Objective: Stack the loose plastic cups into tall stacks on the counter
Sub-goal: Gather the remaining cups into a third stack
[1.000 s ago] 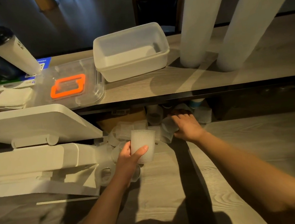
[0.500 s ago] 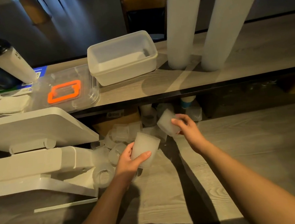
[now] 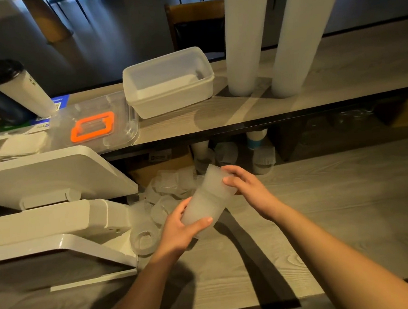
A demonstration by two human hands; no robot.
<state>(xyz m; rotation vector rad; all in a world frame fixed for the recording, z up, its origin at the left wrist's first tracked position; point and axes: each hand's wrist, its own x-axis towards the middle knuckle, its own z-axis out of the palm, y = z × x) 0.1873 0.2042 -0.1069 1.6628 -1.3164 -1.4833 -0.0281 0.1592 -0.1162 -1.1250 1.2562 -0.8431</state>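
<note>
**Ana:** Across the lower half of the frame runs our desk (image 3: 328, 229), and on the raised shelf (image 3: 338, 68) behind it, upper right, stand two tall stacks (image 3: 249, 39) of cups. Left of them we see a white tub (image 3: 167, 83).

**Ben:** And the loose cups (image 3: 166, 182)?

**Ana:** A heap at centre-left, at the back of the desk under the shelf edge, just beyond our hands. Some lie on their sides; we can't count them.

**Ben:** So what does the coming move turn on?

**Ana:** We judge it's the nesting. Our left hand (image 3: 179, 228) grips the lower cup (image 3: 200, 211), thumb across its front and fingers curled behind. Its long axis tilts up and to the right in the frame. The upper cup (image 3: 215, 180) lies on that same line, up-right of the left grip, and it looks partly slid over the lower one.

**Ben:** And the right?

**Ana:** Our right hand (image 3: 247, 187) holds the upper cup, fingers curled over its far end. That hand is the nearer one to push along the axis, toward the left grip, which should seat the pair.
</note>
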